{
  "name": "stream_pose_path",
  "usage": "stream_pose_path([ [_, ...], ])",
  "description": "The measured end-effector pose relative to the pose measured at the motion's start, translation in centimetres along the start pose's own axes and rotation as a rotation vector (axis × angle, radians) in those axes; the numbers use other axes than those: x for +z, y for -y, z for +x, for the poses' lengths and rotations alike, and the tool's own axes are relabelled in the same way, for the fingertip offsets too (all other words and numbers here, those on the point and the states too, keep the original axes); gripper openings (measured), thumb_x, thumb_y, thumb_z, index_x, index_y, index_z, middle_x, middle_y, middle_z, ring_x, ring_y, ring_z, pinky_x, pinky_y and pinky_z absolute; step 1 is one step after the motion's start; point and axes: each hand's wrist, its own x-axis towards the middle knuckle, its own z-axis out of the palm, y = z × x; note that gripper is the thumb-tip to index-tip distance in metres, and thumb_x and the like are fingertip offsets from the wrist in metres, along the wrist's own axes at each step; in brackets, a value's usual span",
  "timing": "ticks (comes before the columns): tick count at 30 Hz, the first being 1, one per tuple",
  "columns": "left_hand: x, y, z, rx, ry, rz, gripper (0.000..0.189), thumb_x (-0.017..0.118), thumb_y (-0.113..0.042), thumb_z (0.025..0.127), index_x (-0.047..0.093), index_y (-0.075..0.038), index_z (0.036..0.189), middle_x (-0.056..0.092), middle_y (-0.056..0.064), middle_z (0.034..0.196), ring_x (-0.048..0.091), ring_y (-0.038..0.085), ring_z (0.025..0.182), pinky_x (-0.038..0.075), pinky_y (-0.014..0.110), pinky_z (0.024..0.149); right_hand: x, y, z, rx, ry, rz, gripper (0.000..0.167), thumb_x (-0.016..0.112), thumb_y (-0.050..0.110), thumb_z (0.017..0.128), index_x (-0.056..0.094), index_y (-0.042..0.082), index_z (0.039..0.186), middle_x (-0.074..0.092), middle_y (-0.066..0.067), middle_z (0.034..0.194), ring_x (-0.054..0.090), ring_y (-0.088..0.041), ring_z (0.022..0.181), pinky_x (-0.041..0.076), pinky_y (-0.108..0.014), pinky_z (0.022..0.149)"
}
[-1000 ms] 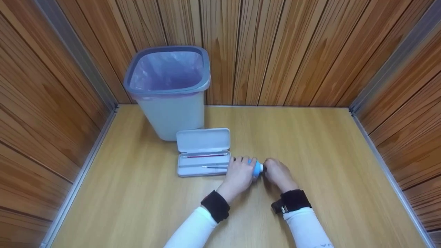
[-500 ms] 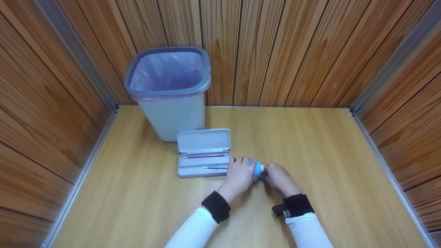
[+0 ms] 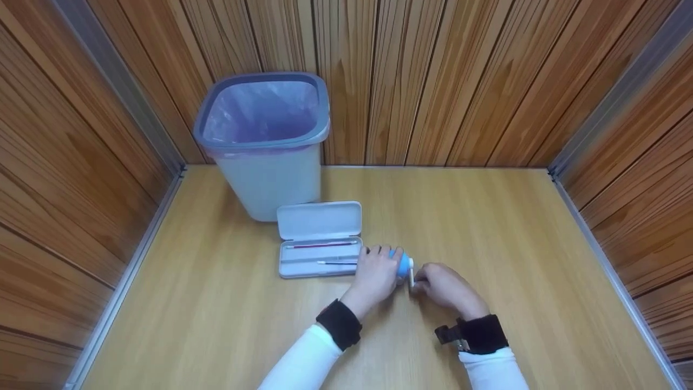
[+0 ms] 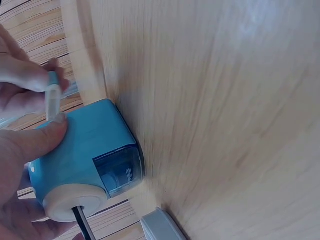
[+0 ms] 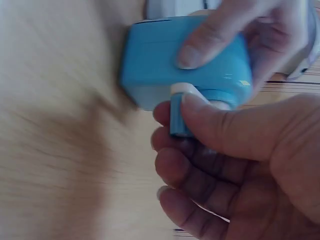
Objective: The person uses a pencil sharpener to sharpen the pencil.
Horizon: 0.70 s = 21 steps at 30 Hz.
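Observation:
My left hand (image 3: pixel 377 273) grips a blue pencil sharpener (image 4: pixel 85 145) on the table, its thumb on the upper body. A dark pencil (image 4: pixel 84 222) sticks out of the sharpener's round cream front. In the head view, that pencil's pale end points left above the pencil case (image 3: pixel 319 221). At the sharpener's other end, my right hand (image 3: pixel 446 287) pinches the blue knob of the crank handle (image 5: pixel 178 117) between thumb and forefinger. The other right fingers are loosely curled. The pencil's point is hidden inside the sharpener.
The grey pencil case lies with its lid raised, a red pencil (image 3: pixel 322 245) in its tray. Right behind it stands a lined waste bin (image 3: pixel 270 179). Wood-panelled walls (image 3: pixel 411 81) enclose the table (image 3: pixel 487 216) at the back and both sides.
My right hand has swung the crank down toward me, so its white arm now shows in the head view. The left hand and the sharpener have stayed in place.

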Motion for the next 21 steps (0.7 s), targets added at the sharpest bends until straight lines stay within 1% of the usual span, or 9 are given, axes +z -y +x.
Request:
stream_pose_path([
  [5, 0.1, 0.1, 0.1, 0.005, -0.009, -0.014, 0.055, 0.074, -0.044, 0.083, 0.064, -0.018, 0.131, 0.066, 0.007, 0.114, 0.061, 0.026, 0.101, 0.045, 0.046, 0.087, -1.2, 0.7, -0.6, -0.051, -0.035, -0.033, 0.012, 0.068, 0.005, 0.091, 0.073, 0.003, 0.102, 0.066, -0.003, 0.089, 0.059, -0.017, 0.078, 0.053, -0.038, 0.074],
  [9, 0.1, 0.1, 0.1, 0.001, 0.005, -0.027, 0.052, 0.073, -0.04, 0.085, 0.064, -0.019, 0.131, 0.066, 0.007, 0.116, 0.061, 0.026, 0.104, 0.045, 0.048, 0.089, -1.8, 1.0, -0.8, -0.084, -0.1, -0.052, 0.011, 0.068, 0.006, 0.091, 0.073, 0.004, 0.101, 0.064, -0.001, 0.088, 0.06, -0.017, 0.078, 0.053, -0.037, 0.072],
  [12, 0.1, 0.0, 0.1, 0.0, 0.006, -0.035, 0.052, 0.074, -0.039, 0.084, 0.064, -0.019, 0.131, 0.066, 0.007, 0.115, 0.061, 0.026, 0.103, 0.046, 0.047, 0.089, -2.1, 1.1, -0.7, -0.098, -0.147, -0.058, 0.009, 0.068, 0.008, 0.091, 0.073, 0.004, 0.098, 0.063, 0.0, 0.087, 0.061, -0.017, 0.079, 0.053, -0.037, 0.072],
  [17, 0.0, 0.0, 0.1, 0.005, 0.002, -0.048, 0.054, 0.076, -0.039, 0.082, 0.063, -0.018, 0.131, 0.066, 0.007, 0.115, 0.061, 0.026, 0.102, 0.047, 0.048, 0.088, -2.4, 1.1, -0.3, -0.106, -0.185, -0.064, 0.008, 0.068, 0.009, 0.092, 0.073, 0.005, 0.098, 0.062, 0.001, 0.087, 0.061, -0.017, 0.079, 0.053, -0.036, 0.072],
  [21, 0.1, 0.1, 0.1, 0.011, -0.053, -0.027, 0.054, 0.078, -0.04, 0.079, 0.066, -0.018, 0.127, 0.067, 0.006, 0.109, 0.062, 0.025, 0.096, 0.047, 0.044, 0.082, -2.5, 0.8, 0.1, -0.159, -0.231, -0.077, 0.008, 0.068, 0.006, 0.091, 0.073, 0.003, 0.096, 0.063, -0.001, 0.088, 0.062, -0.019, 0.08, 0.052, -0.037, 0.072],
])
